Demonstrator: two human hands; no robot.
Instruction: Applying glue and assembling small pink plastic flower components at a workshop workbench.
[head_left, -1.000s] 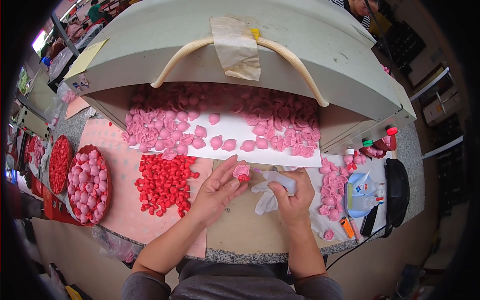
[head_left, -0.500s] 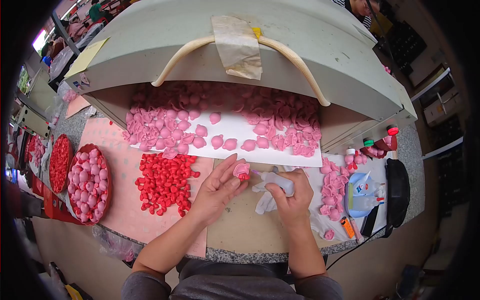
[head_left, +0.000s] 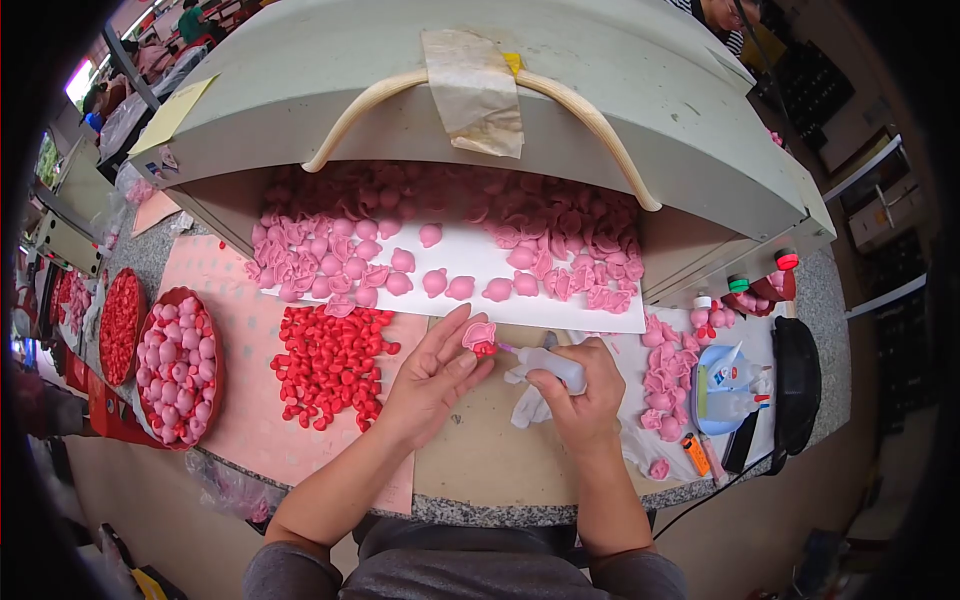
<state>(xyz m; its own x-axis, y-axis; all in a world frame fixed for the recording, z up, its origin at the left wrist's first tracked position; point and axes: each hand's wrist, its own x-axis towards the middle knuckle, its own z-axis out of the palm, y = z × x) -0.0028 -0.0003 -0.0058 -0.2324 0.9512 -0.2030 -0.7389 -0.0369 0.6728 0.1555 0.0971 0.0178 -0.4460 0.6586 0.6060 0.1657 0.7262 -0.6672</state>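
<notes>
My left hand (head_left: 432,378) holds a small pink plastic shell (head_left: 479,333) with a red piece at its lower edge, pinched at the fingertips. In my right hand (head_left: 588,393) is a translucent squeeze bottle (head_left: 553,368), lying on its side with its thin purple tip pointing left. That tip is at the red piece or very near it; whether they touch I cannot tell. A crumpled white cloth (head_left: 530,405) shows under the bottle. Left of my left hand lies a heap of small glossy red pieces (head_left: 325,365) on a pink sheet (head_left: 245,400).
A grey metal box (head_left: 330,110) stands ahead, its open front full of pink shells (head_left: 570,240) on white paper. At left are a red basket (head_left: 217,365) of pink parts and a basket of red pieces (head_left: 120,325). At right are a blue tray (head_left: 702,412) of bottles and an orange lighter (head_left: 695,454).
The pink shell in my left hand has shifted and turned slightly. My right hand and the squeeze bottle have moved a little to the left.
</notes>
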